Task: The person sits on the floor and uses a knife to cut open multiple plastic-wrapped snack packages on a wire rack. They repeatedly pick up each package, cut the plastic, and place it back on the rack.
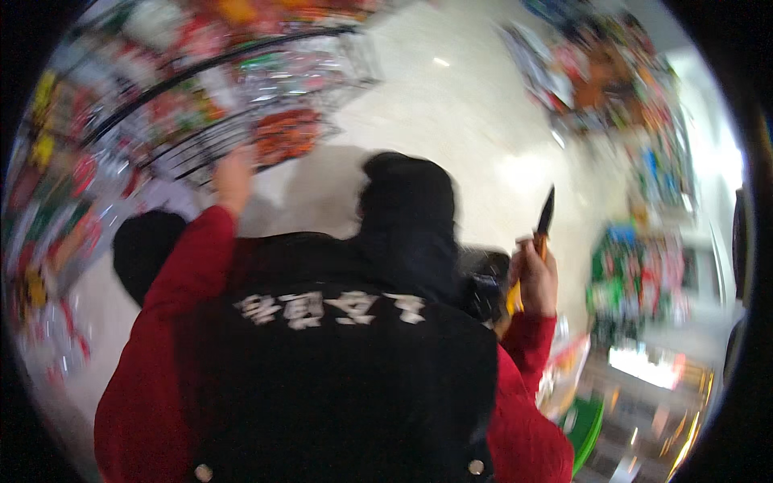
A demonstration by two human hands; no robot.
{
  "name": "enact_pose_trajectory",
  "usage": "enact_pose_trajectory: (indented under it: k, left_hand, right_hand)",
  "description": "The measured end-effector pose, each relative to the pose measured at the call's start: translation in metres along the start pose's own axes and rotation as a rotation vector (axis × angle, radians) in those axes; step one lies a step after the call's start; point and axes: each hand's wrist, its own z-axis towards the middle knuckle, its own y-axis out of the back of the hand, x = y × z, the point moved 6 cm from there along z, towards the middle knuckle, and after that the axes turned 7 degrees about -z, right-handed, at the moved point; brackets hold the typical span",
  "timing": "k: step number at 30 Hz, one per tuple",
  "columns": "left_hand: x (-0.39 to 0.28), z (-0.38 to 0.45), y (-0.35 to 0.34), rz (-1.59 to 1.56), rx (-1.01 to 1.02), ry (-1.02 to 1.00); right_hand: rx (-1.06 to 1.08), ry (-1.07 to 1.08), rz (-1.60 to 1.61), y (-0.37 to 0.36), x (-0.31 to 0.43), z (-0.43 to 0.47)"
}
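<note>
My right hand (534,275) holds a knife by its orange-brown handle, and the dark pointed blade (546,210) points away from me. A glossy dark object (485,284) lies just left of that hand, too blurred to name. My left hand (234,178) is stretched forward beside a black wire rack (202,148). Orange-red packets (285,137) sit on the rack's low shelf, just right of the left hand. Motion blur hides the left fingers, so I cannot tell whether they touch anything. A black apron (338,386) bearing pale writing covers my front.
Packaged goods (290,72) fill the rack's upper shelves. Pale shiny floor (423,115) runs between it and blurred stacks of goods (595,72) at the far right. Green and red packages (640,278) stand to the right. A green rounded container (583,431) is at lower right.
</note>
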Motion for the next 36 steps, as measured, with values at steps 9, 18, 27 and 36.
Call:
enact_pose_trajectory:
  k: [9,18,27,36]
  left_hand:
    - [0.02,0.016,-0.007,0.114,-0.023,-0.068]
    - [0.014,0.017,-0.005,0.065,-0.122,-0.126]
    - [0.001,0.014,0.01,-0.016,-0.099,-0.061]
    - [0.024,-0.004,0.0,-0.386,0.083,0.177]
  right_hand:
    - [-0.686,-0.286,-1.074,0.185,-0.152,-0.023]
    - [-0.956,-0.484,-0.929,0.191,-0.249,-0.015]
    - [-0.881,-0.574,-0.878,0.183,-0.26,-0.011]
    - [-1.006,-0.585,-1.024,0.164,-0.198,-0.035]
